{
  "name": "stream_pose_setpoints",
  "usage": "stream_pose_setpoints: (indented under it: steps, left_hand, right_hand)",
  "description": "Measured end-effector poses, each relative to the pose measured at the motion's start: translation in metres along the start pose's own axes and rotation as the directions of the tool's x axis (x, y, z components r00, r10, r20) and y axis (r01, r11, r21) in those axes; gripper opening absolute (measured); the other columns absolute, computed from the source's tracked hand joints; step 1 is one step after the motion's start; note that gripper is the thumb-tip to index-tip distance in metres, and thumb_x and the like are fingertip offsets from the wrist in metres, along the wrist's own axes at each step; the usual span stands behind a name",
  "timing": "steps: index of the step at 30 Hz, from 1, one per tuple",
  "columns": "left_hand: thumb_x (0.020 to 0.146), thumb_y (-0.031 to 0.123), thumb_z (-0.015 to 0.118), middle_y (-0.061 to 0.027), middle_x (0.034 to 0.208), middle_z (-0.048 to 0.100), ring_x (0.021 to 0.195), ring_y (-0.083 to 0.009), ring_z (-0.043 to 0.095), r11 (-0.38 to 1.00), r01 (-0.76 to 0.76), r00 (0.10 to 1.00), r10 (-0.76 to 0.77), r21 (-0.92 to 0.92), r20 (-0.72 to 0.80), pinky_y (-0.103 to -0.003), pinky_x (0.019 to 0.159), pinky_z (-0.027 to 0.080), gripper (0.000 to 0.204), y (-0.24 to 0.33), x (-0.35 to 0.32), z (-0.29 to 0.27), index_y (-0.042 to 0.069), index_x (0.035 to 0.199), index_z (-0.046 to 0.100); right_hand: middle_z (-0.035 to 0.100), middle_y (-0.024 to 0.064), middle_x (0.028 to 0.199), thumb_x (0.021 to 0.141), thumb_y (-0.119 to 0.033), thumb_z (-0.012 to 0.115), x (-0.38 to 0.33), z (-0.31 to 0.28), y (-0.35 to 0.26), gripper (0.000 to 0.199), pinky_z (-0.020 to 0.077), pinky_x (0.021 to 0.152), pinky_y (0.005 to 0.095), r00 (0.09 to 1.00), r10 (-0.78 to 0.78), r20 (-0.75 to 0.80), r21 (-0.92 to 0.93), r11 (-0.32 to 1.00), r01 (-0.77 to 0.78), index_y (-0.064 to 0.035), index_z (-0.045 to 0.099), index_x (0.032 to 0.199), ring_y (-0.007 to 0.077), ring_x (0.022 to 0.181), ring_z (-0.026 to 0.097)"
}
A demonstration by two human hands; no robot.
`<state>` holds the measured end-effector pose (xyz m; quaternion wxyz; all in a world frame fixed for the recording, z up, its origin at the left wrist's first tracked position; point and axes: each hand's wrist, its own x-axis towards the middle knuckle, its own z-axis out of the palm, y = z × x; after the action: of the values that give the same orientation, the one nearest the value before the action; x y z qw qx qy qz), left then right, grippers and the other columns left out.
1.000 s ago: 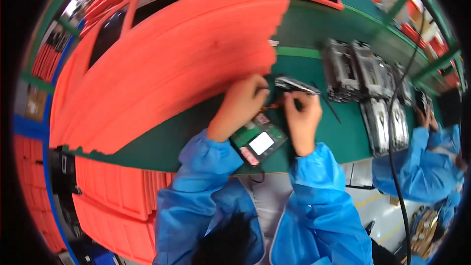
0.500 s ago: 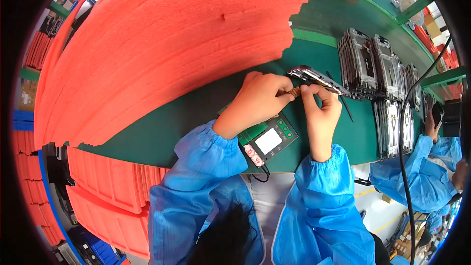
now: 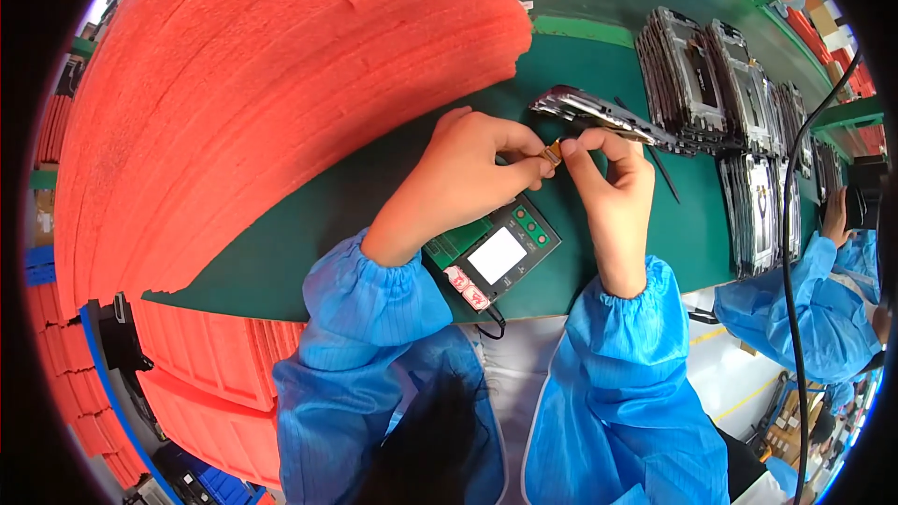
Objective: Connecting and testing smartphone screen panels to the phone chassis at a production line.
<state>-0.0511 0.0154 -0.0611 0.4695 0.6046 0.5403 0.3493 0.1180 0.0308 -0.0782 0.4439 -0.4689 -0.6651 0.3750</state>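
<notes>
My left hand (image 3: pixel 468 168) pinches a small gold-coloured flex cable connector (image 3: pixel 553 152) between thumb and forefinger. Close by on its right, my right hand (image 3: pixel 613 192) has thumb and forefinger drawn together at the other end of that connector. A thin dark device frame (image 3: pixel 585 110) leans just beyond my right fingers, tilted and seen nearly edge-on; part of it is hidden behind the hand. Below my left hand lies a black tester box (image 3: pixel 514 269) with a white lit screen, a green circuit board and several round buttons.
Tall layered red foam sheets (image 3: pixel 309 65) curve along the left. Several stacked device frames (image 3: pixel 687 84) stand at the right on the green table (image 3: pixel 271 266). A thin black rod (image 3: pixel 664 173) lies by the frame. A black cable (image 3: pixel 793 318) hangs at right, near a co-worker's blue sleeve (image 3: pixel 795 309).
The view has shifted slightly, so the table items sit a little higher and further left. Both hands keep their pinch at the connector, with the frame beside them.
</notes>
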Motion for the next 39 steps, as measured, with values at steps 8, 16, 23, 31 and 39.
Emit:
stream_pose_setpoints:
  steps: [8, 16, 23, 31, 39]
  left_hand:
    - [0.083, 0.011, 0.061, -0.0051, 0.073, 0.066, 0.057, -0.0072, 0.055, 0.994, 0.053, 0.998, -0.050, -0.092, 0.036, -0.021, 0.050, 0.042, 0.016, 0.001, -0.002, 0.002, -0.002, 0.089, 0.068]
    - [0.086, 0.015, 0.059, -0.0043, 0.075, 0.067, 0.058, -0.0062, 0.055, 0.998, 0.011, 0.999, -0.014, -0.063, -0.045, -0.021, 0.050, 0.043, 0.018, 0.003, -0.003, 0.007, -0.001, 0.090, 0.068]
    - [0.086, 0.017, 0.058, -0.0017, 0.073, 0.063, 0.061, -0.0052, 0.054, 1.000, 0.017, 0.995, -0.018, -0.008, -0.097, -0.022, 0.048, 0.042, 0.019, 0.005, 0.001, 0.011, -0.002, 0.083, 0.062]
    - [0.074, 0.014, 0.062, -0.0125, 0.060, 0.059, 0.056, -0.0164, 0.059, 0.999, 0.047, 0.972, -0.049, -0.013, -0.229, -0.031, 0.053, 0.044, 0.018, 0.006, 0.008, 0.016, -0.004, 0.074, 0.061]
    - [0.073, 0.016, 0.062, -0.0142, 0.059, 0.058, 0.055, -0.0212, 0.059, 0.989, 0.136, 0.973, -0.143, -0.052, -0.180, -0.032, 0.053, 0.044, 0.018, 0.011, 0.009, 0.014, -0.002, 0.074, 0.061]
  right_hand:
    - [0.056, 0.0100, 0.091, 0.074, -0.002, 0.069, 0.000, 0.004, -0.005, 0.008, 0.0406, 0.081, 0.0297, 0.995, 0.058, -0.081, 0.127, 0.991, -0.047, 0.0010, 0.062, 0.073, 0.0207, 0.091, 0.053]
    - [0.056, 0.0092, 0.091, 0.075, -0.001, 0.068, -0.001, 0.004, -0.005, 0.006, 0.0406, 0.079, 0.0290, 0.996, 0.075, -0.056, 0.177, 0.982, -0.064, 0.0008, 0.062, 0.073, 0.0195, 0.089, 0.052]
    - [0.052, 0.0045, 0.089, 0.082, -0.001, 0.065, -0.002, 0.003, -0.003, 0.005, 0.0390, 0.074, 0.0239, 0.999, -0.024, -0.048, 0.083, 0.996, 0.028, 0.0015, 0.061, 0.080, 0.0119, 0.082, 0.050]
    - [0.054, 0.0068, 0.088, 0.080, -0.002, 0.066, -0.003, 0.008, -0.003, 0.006, 0.0395, 0.075, 0.0250, 0.996, -0.045, -0.080, 0.078, 0.996, 0.052, 0.0019, 0.062, 0.081, 0.0145, 0.083, 0.051]
    - [0.056, 0.0083, 0.087, 0.080, -0.001, 0.066, -0.003, 0.012, -0.002, 0.004, 0.0403, 0.076, 0.0266, 0.988, -0.072, -0.137, 0.025, 0.997, 0.077, 0.0019, 0.063, 0.080, 0.0171, 0.084, 0.052]
